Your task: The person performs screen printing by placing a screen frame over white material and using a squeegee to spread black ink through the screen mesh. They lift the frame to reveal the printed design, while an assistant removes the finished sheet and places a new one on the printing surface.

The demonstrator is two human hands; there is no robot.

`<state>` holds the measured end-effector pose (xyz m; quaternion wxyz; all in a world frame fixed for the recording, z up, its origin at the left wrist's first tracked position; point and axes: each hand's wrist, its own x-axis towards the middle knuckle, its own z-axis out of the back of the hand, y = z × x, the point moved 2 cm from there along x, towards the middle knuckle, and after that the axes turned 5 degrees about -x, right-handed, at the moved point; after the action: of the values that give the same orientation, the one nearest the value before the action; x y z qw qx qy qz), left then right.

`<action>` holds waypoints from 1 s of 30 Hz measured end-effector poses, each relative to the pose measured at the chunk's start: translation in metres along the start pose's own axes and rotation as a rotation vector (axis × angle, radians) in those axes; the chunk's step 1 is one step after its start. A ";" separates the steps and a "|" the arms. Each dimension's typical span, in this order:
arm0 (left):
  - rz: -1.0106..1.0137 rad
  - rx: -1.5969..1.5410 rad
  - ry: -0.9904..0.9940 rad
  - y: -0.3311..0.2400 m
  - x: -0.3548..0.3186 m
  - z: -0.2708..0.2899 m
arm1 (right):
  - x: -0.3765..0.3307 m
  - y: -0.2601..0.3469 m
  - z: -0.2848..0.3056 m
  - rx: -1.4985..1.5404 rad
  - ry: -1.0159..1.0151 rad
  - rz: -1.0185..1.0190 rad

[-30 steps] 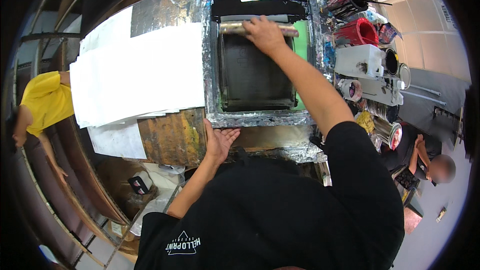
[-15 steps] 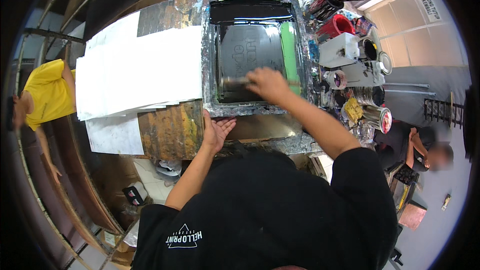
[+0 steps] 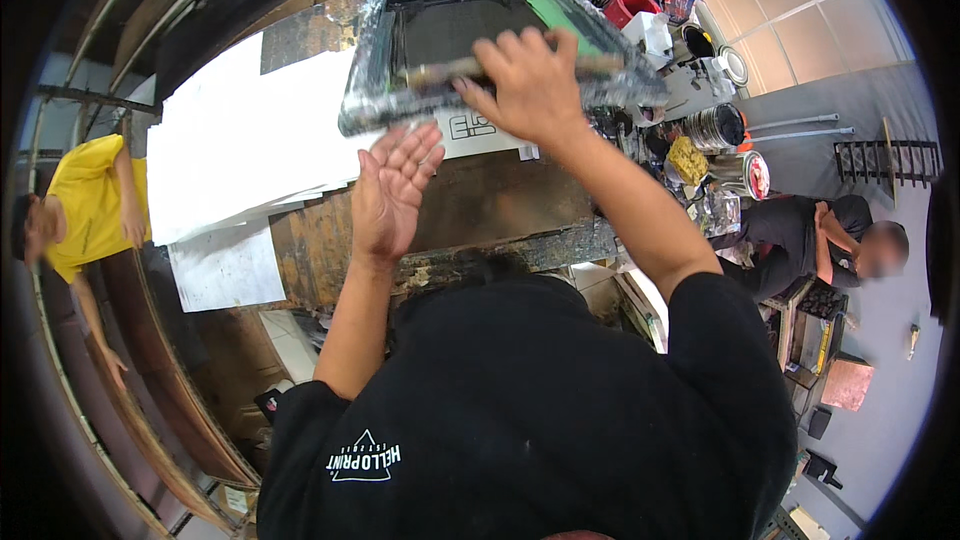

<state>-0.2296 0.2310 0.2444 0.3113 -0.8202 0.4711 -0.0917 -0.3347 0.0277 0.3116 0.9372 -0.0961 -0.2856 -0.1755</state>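
Observation:
A foil-taped printing screen frame (image 3: 372, 100) is tilted up at its near edge over a stained wooden table (image 3: 480, 210). My right hand (image 3: 530, 85) grips a wooden-handled squeegee (image 3: 437, 72) lying across the screen's near end. My left hand (image 3: 392, 190) is open, palm up, fingers spread, just under the frame's raised near edge. A white sheet with a dark printed outline (image 3: 480, 128) lies on the table beneath the frame, close to my left fingertips.
A stack of white sheets (image 3: 240, 150) covers the table's left part. Paint cans (image 3: 715, 125) and a red bucket (image 3: 640, 5) crowd the right side. A person in yellow (image 3: 85, 205) stands at the left; a person in black (image 3: 810, 230) sits at the right.
My right hand drew the squeegee from the screen's far end to its near end. The frame's near edge then rose off the table, and my left hand came off it, open.

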 end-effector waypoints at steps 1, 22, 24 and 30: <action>-0.087 0.234 0.061 -0.002 0.011 -0.002 | 0.019 -0.006 0.006 -0.012 -0.060 0.021; -0.101 2.213 -0.186 0.113 0.026 0.142 | 0.138 -0.043 0.034 0.086 0.127 -0.054; -0.031 2.217 -0.183 0.111 0.028 0.133 | 0.136 -0.041 0.035 0.068 0.170 -0.081; -0.470 1.977 -0.101 0.068 0.072 0.072 | 0.144 -0.039 0.033 0.092 0.151 -0.092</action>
<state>-0.2075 0.1767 0.1362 0.8436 -0.2700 -0.0025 -0.4642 -0.2544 -0.0382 0.4235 0.9504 -0.0264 -0.2260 -0.2119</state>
